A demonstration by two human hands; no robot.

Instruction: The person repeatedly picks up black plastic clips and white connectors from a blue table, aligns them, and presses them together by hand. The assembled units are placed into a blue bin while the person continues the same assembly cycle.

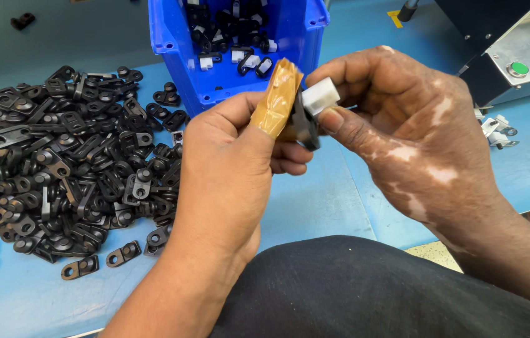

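Blue worktable point(327, 206) under even light, machine housing point(515, 44) beyond

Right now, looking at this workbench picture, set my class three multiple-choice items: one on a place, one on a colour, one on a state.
1. Where does the heap of black brackets lie?
A. Inside the machine
B. On the blue table, to the left of the hands
C. On the person's lap

2. What colour is the bin behind the hands?
A. Blue
B. Red
C. Grey

3. How is the white block held?
A. Lying loose on the table
B. Resting in the bin
C. Pinched by the right hand against a black part that the left hand also grips

Answers:
1 B, the heap spreads over the table's left side.
2 A, its walls are bright blue.
3 C, thumb and fingers close on the block while both hands meet at the black part; the left thumb wears a tan wrap.
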